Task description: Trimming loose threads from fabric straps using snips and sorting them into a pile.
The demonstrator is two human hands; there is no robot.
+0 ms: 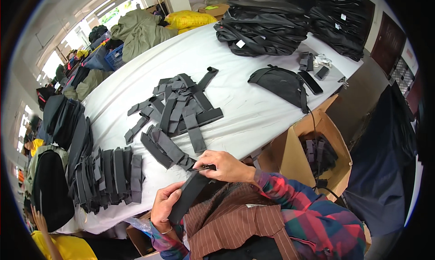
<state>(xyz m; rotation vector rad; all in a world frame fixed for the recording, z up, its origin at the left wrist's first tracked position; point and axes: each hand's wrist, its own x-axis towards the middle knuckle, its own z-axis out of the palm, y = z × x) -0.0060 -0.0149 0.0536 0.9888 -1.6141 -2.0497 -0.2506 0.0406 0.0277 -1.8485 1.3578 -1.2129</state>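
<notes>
Near the table's front edge, my left hand point(164, 203) is closed on a dark grey fabric strip point(192, 193), thumb on top. The strip slants up toward my right hand point(229, 166), whose fingers grip small black thread snips point(204, 168) at its upper end. The snips are partly hidden by my fingers. Just beyond, a few folded grey strips point(163, 144) lie on the white-covered table point(240, 108). Farther off is a loose, tangled heap of similar strips point(181, 101). To the left, several strips are lined up in a row point(108, 176).
A black pouch point(278, 85) lies at the right beside a phone point(311, 82). Black garment stacks point(265, 24) fill the far end. An open cardboard box point(290, 155) with dark pieces stands at the table's right edge. A person in yellow point(68, 247) is at lower left.
</notes>
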